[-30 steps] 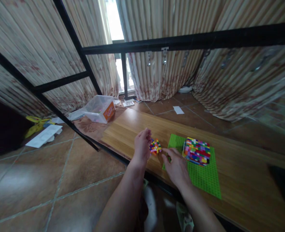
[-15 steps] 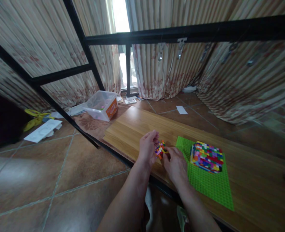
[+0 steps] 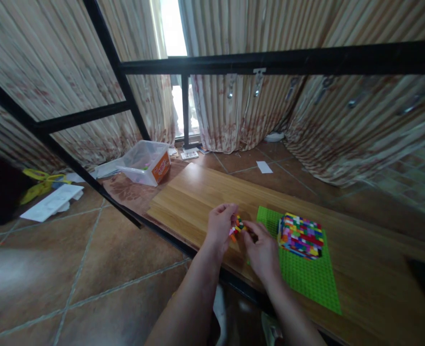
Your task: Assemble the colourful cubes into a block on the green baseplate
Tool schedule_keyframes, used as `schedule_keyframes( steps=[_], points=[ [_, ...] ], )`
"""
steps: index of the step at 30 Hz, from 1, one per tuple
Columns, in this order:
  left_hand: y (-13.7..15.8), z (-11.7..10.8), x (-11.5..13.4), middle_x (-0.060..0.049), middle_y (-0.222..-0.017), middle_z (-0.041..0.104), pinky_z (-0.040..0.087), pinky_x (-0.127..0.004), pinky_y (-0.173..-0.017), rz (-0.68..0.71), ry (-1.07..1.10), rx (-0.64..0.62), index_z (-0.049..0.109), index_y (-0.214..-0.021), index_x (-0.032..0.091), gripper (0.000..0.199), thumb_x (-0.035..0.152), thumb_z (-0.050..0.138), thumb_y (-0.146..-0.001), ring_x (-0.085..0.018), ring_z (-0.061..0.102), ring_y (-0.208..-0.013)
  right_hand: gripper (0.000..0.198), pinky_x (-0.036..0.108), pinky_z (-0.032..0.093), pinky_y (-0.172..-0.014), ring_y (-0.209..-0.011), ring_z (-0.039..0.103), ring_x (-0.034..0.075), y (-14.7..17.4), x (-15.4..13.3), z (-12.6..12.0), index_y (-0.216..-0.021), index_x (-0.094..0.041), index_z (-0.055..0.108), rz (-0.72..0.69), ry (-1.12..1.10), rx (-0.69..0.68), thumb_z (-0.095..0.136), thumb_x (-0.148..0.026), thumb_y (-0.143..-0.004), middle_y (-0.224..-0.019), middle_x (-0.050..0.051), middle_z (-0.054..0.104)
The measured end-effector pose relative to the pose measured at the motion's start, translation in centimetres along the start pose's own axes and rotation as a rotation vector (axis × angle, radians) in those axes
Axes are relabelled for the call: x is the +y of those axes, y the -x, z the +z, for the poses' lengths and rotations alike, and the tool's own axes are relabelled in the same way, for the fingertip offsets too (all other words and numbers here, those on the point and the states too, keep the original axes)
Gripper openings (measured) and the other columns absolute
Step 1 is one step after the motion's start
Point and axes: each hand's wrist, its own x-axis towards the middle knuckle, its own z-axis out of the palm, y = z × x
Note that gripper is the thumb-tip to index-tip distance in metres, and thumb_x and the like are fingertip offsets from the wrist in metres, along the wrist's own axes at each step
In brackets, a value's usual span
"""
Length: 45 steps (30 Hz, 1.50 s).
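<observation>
Small colourful toy bricks (image 3: 236, 227), with orange, yellow, green and pink among them, are bunched between my two hands above the wooden table. My left hand (image 3: 221, 223) is curled around their left side, with thumb and fingers drawn together. From the right, my right hand (image 3: 263, 249) pinches at the bunch, its fingertips on a brick too small to make out well. Just right of that hand lies a green baseplate (image 3: 308, 283). On the baseplate stands a multicoloured block of stacked bricks (image 3: 301, 235).
A clear plastic box (image 3: 140, 166) with an orange label and a few pieces inside sits beyond the table's left end. Black metal bars (image 3: 212, 65) cross in front of the curtains. White paper (image 3: 264, 166) lies on the tiled floor behind the wooden table (image 3: 194, 192).
The view has shifted slightly. The bricks between my hands have turned, and the yellow piece at my right fingertips no longer shows as clearly. The brick block and baseplate stay put.
</observation>
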Motion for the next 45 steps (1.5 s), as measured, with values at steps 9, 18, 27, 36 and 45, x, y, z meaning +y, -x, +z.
schedule_keyframes(
  steps=[9, 18, 27, 36, 45],
  points=[
    [0.6, 0.9, -0.9, 0.0, -0.059, 0.06, 0.033, -0.021, -0.046, 0.032, -0.263, -0.227, 0.069, -0.071, 0.015, 0.024, 0.037, 0.077, -0.068, -0.008, 0.047, -0.047, 0.033, 0.04, 0.057, -0.084, -0.092, 0.069, 0.021, -0.3, -1.3, -1.7, -0.115, -0.023, 0.068, 0.081, -0.313, 0.182, 0.063, -0.03, -0.083, -0.104, 0.008, 0.074],
    [1.5, 2.4, -1.9, -0.003, -0.065, 0.068, 0.043, -0.022, -0.058, 0.018, -0.265, -0.317, 0.074, -0.07, 0.015, 0.015, 0.024, 0.08, -0.06, -0.009, 0.055, -0.057, 0.046, 0.042, 0.055, -0.091, -0.098, 0.069, 0.021, 0.1, -1.1, -4.4, -0.129, -0.023, 0.059, 0.081, -0.28, 0.217, 0.064, -0.029, -0.084, -0.111, 0.009, 0.073],
    [2.3, 4.8, -4.7, 0.0, -0.062, 0.065, 0.045, -0.022, -0.059, 0.07, -0.266, -0.362, 0.072, -0.073, 0.015, 0.012, 0.024, 0.076, -0.066, -0.009, 0.056, -0.057, 0.029, 0.04, 0.055, -0.081, -0.085, 0.069, 0.022, 0.5, 0.3, -7.6, -0.094, -0.021, 0.075, 0.217, -0.256, 0.218, 0.063, -0.045, -0.086, -0.094, 0.007, 0.075],
    [0.6, 4.0, -6.5, -0.003, -0.075, 0.071, 0.048, -0.024, -0.064, 0.25, -0.649, -0.251, 0.075, -0.086, 0.016, 0.016, 0.017, 0.063, -0.077, -0.013, 0.061, -0.065, 0.027, 0.043, 0.048, -0.087, -0.092, 0.061, 0.024, -0.2, 2.5, -11.3, -0.087, -0.024, 0.079, 0.114, 0.091, 0.39, 0.066, -0.047, -0.081, -0.097, 0.008, 0.067],
    [2.3, 4.7, -6.0, -0.005, -0.091, 0.077, 0.052, -0.029, -0.076, 0.308, -0.934, -0.337, 0.076, -0.105, 0.019, 0.03, 0.018, 0.053, -0.086, -0.018, 0.067, -0.077, 0.025, 0.05, 0.039, -0.097, -0.116, 0.05, 0.03, -0.3, 3.2, -9.5, -0.085, -0.029, 0.08, -0.013, 0.326, 0.295, 0.062, -0.047, -0.086, -0.122, 0.01, 0.063]
  ],
)
